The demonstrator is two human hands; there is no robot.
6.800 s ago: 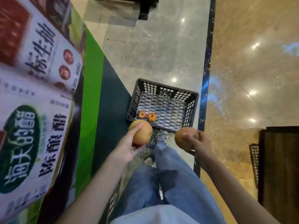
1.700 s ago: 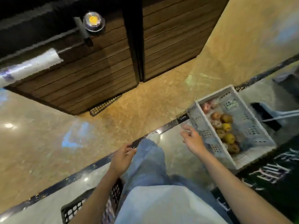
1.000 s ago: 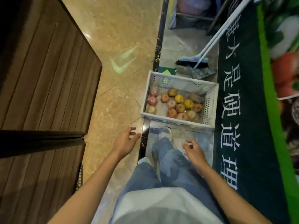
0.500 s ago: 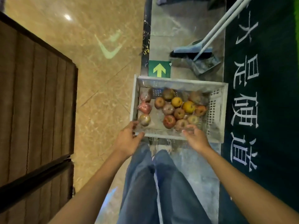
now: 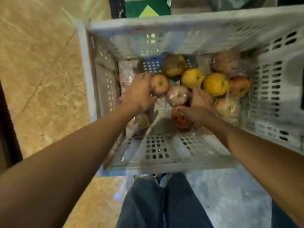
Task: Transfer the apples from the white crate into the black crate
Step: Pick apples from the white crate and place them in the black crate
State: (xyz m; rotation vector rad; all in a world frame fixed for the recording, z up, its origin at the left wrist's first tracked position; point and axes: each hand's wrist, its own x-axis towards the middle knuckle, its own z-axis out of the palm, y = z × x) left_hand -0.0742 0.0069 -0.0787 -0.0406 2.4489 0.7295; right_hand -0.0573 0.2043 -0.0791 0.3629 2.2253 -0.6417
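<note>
The white crate (image 5: 164,165) fills the view and holds several apples, some in clear wrap. Both my hands are down inside it. My left hand (image 5: 139,94) curls around a red-yellow apple (image 5: 160,84), fingers on its left side and thumb under it. My right hand (image 5: 198,106) is cupped over an apple that it hides; its thumb lies across a red apple (image 5: 181,120). Two yellow apples (image 5: 191,78) (image 5: 214,84) and a brownish one (image 5: 174,65) lie farther back. The black crate is out of view.
The crate stands on the floor just in front of my legs (image 5: 161,203). Tan marble floor (image 5: 41,71) lies to the left and grey floor (image 5: 230,195) to the right. A green arrow sticker (image 5: 148,11) shows beyond the crate's far wall.
I turned from the black crate to the white one and bent low over it. Both hands went from the near rim down among the apples and closed on fruit.
</note>
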